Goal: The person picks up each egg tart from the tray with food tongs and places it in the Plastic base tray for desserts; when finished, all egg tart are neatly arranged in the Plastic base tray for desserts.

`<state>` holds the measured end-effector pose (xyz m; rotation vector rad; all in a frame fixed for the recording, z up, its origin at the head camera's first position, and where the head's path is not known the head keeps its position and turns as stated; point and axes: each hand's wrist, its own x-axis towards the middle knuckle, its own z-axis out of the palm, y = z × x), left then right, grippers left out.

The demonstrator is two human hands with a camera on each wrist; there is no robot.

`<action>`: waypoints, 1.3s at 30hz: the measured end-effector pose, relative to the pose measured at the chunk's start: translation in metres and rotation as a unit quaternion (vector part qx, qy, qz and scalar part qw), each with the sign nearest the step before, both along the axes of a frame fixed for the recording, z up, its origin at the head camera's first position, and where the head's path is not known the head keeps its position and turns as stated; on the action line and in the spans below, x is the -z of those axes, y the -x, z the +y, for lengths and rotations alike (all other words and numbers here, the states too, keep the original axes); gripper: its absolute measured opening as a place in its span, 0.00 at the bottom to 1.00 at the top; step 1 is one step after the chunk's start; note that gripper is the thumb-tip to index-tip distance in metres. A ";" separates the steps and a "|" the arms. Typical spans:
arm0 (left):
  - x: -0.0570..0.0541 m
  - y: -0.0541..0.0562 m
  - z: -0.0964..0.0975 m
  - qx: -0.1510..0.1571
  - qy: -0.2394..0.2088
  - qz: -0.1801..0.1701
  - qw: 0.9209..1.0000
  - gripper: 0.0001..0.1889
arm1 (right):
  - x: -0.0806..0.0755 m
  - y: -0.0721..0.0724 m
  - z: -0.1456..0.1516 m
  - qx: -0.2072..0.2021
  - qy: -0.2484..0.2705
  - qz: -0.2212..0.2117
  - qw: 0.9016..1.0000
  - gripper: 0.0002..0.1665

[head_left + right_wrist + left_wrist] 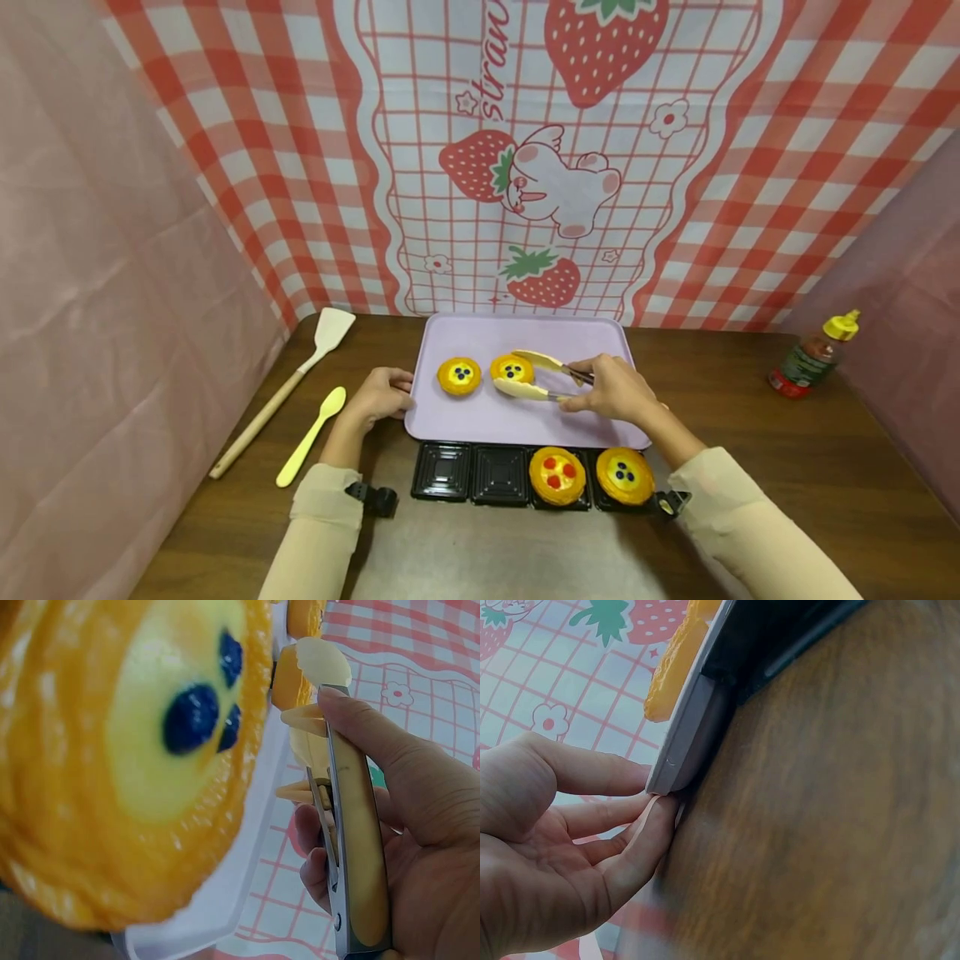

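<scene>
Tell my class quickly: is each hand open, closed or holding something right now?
Left hand: pinching the left edge of the lilac tray.
Right hand: gripping the cream-tipped tongs.

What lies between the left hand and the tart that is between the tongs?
Another berry-topped tart lies there on the lilac tray, with bare tray on either side, as the head view shows.

Left arm (318,525) and right arm (757,521) extended from the near side.
The left hand (382,394) is bent into a pinch; the right hand (617,388) is curled in a grip.
</scene>
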<state>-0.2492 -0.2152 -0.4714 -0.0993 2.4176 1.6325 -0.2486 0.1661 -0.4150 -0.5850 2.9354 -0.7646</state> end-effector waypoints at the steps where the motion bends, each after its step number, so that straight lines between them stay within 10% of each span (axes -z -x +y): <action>1: 0.000 -0.001 0.000 -0.001 -0.002 -0.001 1.000 0.27 | -0.001 -0.001 0.000 -0.002 -0.004 0.003 1.000 0.41; 39: 0.000 0.000 0.001 -0.001 -0.004 0.003 1.000 0.26 | -0.057 -0.102 0.005 -0.126 -0.054 0.049 0.989 0.40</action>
